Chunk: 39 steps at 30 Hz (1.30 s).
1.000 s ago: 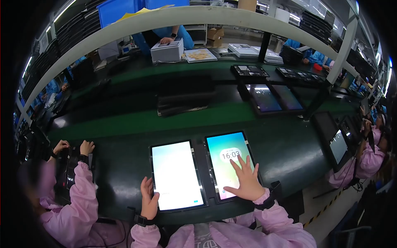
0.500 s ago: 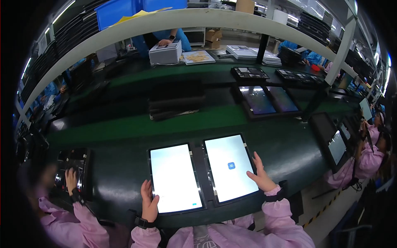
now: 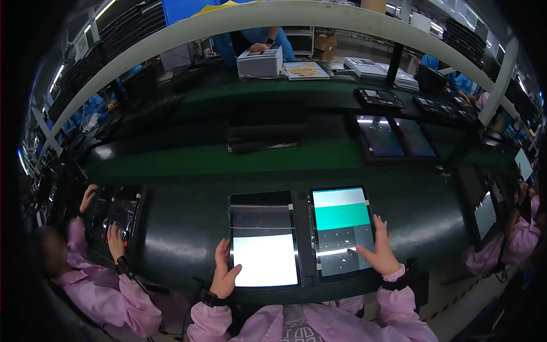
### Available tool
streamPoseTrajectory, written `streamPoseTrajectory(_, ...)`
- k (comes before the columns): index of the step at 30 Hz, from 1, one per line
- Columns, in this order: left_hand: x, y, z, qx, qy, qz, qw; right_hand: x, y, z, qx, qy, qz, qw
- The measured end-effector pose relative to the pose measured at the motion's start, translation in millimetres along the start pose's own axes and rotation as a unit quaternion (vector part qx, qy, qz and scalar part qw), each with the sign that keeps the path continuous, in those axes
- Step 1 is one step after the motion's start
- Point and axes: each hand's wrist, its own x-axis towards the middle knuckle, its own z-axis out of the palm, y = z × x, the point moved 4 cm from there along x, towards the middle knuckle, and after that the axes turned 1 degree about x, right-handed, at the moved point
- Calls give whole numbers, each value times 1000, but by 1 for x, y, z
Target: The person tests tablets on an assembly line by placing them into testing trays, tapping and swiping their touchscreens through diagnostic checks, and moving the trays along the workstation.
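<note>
Two tablets lie side by side in a dark tray (image 3: 305, 251) on the green table. The left tablet (image 3: 265, 256) has a dark upper screen and a bright white lower part. On the right tablet (image 3: 342, 219) there is a teal band above a grey number keypad. My left hand (image 3: 225, 271) rests at the left tablet's left edge, fingers apart, thumb at the lower left of the screen. At the right tablet's right edge is my right hand (image 3: 380, 251), fingers spread, its thumb over the keypad; I cannot tell whether it touches the glass.
To the left, a co-worker's hands (image 3: 116, 241) are at another dark tray of devices (image 3: 130, 212). Across the table lie a dark stack (image 3: 263, 134), two dark-screened tablets (image 3: 393, 137) and a white stack (image 3: 260, 62) under another person's hand. A pale metal beam (image 3: 285, 12) crosses above.
Both screens have changed: the left from all white to part dark, the right from white with a blue icon to a keypad. The view has shifted; my hands keep their places by the tablets.
</note>
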Motion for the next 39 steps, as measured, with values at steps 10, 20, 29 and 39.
streamPoseTrajectory(10, -1, 13, 3, 20, 0, -15, 1000, 9, -31, -6, -102, -11, -52, 993)
streamPoseTrajectory(20, 27, 84, 35, 352, -49, 169, 919, 27, -28, -5, -198, 21, -86, 976)
streamPoseTrajectory(29, 23, 65, 29, 302, 14, 131, 944, 26, -27, -7, -215, 93, -90, 968)
streamPoseTrajectory(39, 13, 55, 15, 265, 72, 132, 952, 20, -35, -9, -181, 71, -172, 966)
